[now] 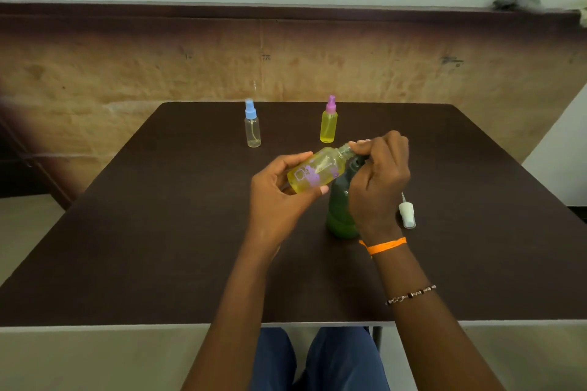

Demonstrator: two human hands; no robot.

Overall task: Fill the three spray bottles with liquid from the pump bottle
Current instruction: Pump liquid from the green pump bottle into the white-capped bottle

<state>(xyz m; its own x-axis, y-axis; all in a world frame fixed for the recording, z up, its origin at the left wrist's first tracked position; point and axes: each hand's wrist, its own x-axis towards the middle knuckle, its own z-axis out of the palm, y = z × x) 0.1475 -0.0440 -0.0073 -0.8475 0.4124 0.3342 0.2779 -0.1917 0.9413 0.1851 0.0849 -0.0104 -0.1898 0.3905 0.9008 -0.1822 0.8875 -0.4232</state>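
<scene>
Now left hand (pixel 279 197) grips tilted printed spray bottle (pixel 317 171), neck aimed right at pump bottle (pixel 343 213) on desk (pixel 158 232); right hand (pixel 378 174) curled over pump head.

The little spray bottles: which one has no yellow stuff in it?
The blue-capped bottle at the back left looks clear and empty. The pink-capped bottle beside it and the printed bottle in the left hand look yellow.
</scene>
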